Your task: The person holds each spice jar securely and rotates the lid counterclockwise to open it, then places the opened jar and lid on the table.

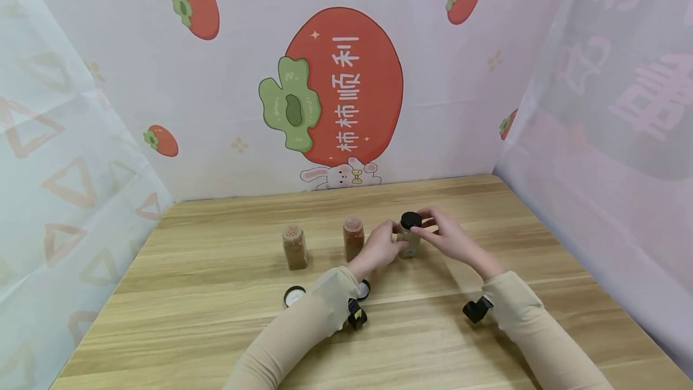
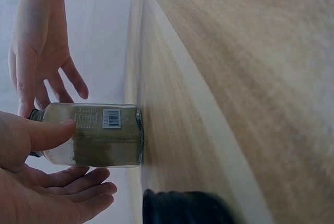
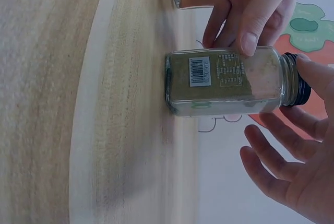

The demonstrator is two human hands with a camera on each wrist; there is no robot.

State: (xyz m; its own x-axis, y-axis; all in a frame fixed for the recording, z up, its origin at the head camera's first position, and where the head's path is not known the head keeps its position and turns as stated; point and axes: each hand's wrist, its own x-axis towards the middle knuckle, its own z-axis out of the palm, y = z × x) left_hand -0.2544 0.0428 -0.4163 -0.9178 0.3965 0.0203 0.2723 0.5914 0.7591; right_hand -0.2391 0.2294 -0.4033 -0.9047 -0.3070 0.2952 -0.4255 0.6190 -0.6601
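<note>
A square glass spice jar of greenish-tan powder stands upright on the wooden table, its black lid on. My left hand holds the jar's body, thumb on one side and fingers on the other. With thumb and forefinger, my right hand pinches the lid at its edge; its other fingers spread loosely, as the right wrist view shows. A barcode label is on the side of the jar. Just left of my left hand is a lidless jar of reddish-brown powder with a shaker top.
Farther left stands another lidless shaker jar with brown powder. A black lid lies inside up in front of it. Another lid is partly hidden by my left sleeve. A printed cloth hangs behind the table.
</note>
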